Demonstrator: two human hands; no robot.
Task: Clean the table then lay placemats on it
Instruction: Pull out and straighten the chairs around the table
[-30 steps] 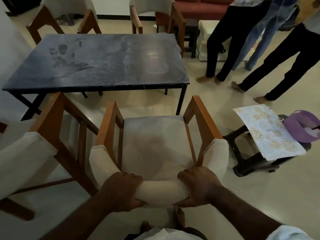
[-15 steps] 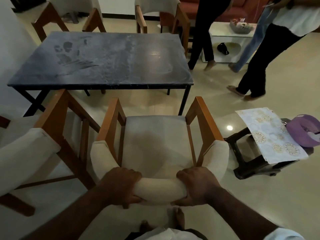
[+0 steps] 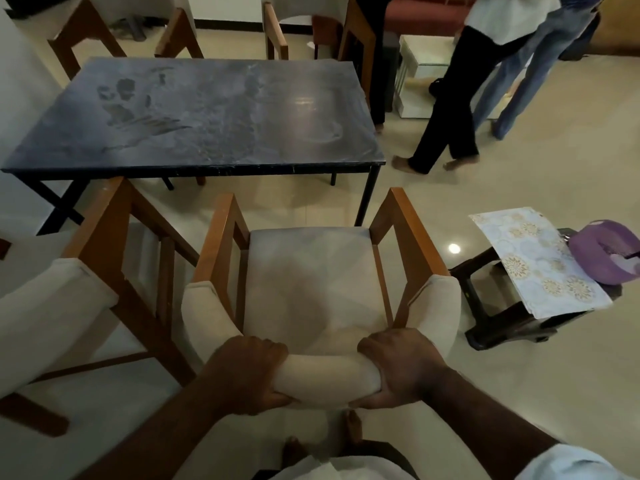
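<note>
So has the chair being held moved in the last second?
No. The chair sits at the same gap from the near edge of the table as before, with the left hand and right hand gripping its backrest.

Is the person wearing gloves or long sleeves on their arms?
No gloves: the left hand and right hand are bare, with no ring or watch showing. The only clothing on the arms is a pale, light-coloured sleeve high on the right one, at the picture's bottom corner.
</note>
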